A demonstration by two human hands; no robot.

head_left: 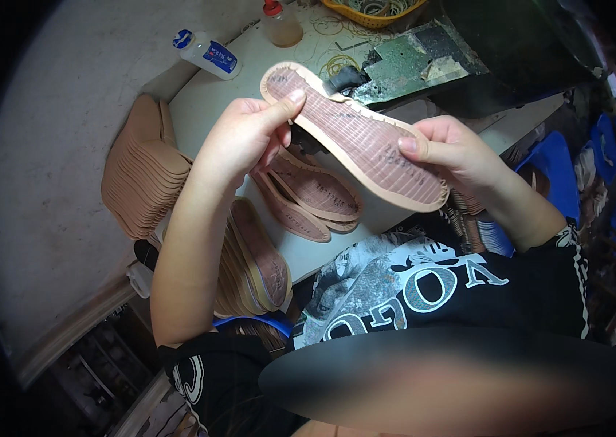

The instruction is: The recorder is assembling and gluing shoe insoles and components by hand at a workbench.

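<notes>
Between both hands I hold up one shoe insole (351, 131), with a brownish, lined underside and a pale beige edge folded over and pleated around the rim. My left hand (253, 131) pinches its narrower end at the upper left, thumb on top. My right hand (450, 149) grips the wider end at the right, thumb pressed on the lined face and fingers hidden beneath. Below the held piece, more insoles (315, 193) lie overlapping on the white table (206, 120). Dark handwriting marks show on the lined faces.
A stack of beige insoles (144, 175) leans by the wall at left; another row (260, 255) stands nearer me. Behind are a green machine (410, 65), a white bottle (209, 54) lying tilted, a red-capped bottle (281, 25) and a yellow basket (377, 16). A blue container (555, 175) is at right.
</notes>
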